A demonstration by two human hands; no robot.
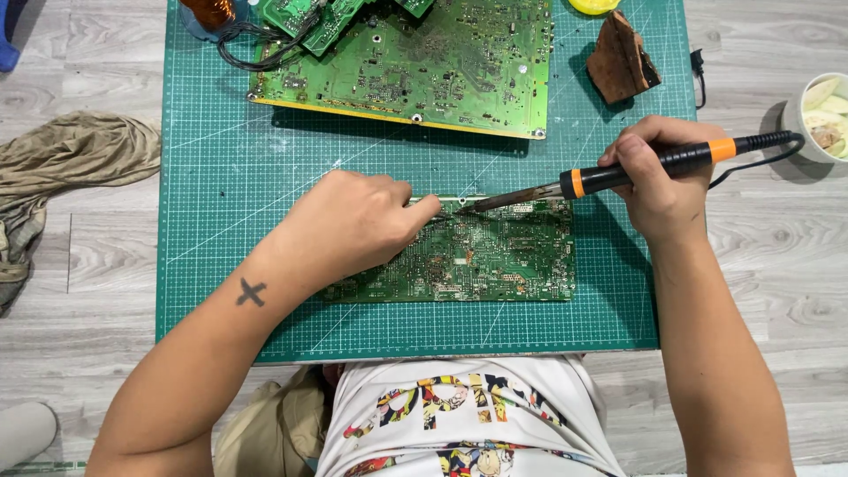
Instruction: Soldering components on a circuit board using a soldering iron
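Observation:
A small green circuit board [495,261] lies on a green cutting mat [230,177], close to my body. My left hand [353,221] rests on the board's left part, its fingers pinched at the top edge; what they pinch is too small to tell. My right hand [658,181] grips a black and orange soldering iron [618,172] like a pen. The iron's tip touches the board's top edge just beside my left fingertips.
A larger green circuit board [415,71] lies at the mat's far side with black wires at its left. A brown sponge-like block [623,62] sits at the far right. A white bowl [817,115] stands on the floor right, a crumpled cloth [62,168] left.

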